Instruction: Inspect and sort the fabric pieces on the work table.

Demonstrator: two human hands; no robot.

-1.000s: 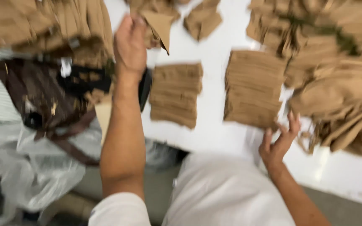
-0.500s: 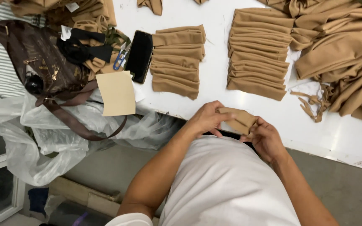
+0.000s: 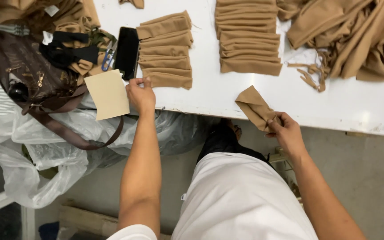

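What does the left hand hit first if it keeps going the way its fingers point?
Probably the near stack of folded tan fabric pieces: the left hand points up the white table, fingertips at the stack's bottom edge; the black phone lies just left.

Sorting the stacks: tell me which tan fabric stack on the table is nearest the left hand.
The smaller stack beside the black phone; the left hand reaches its bottom corner. The wider stack lies farther right.

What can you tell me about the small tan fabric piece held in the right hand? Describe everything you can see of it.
The tan fabric piece is a small folded strip of soft, matte, knit-looking cloth, the same colour as the stacks farther back. One end is folded over into a blunt point aimed up and left. It lies tilted over the front edge of the white table, while the right hand pinches its lower end. The left hand does not touch it.
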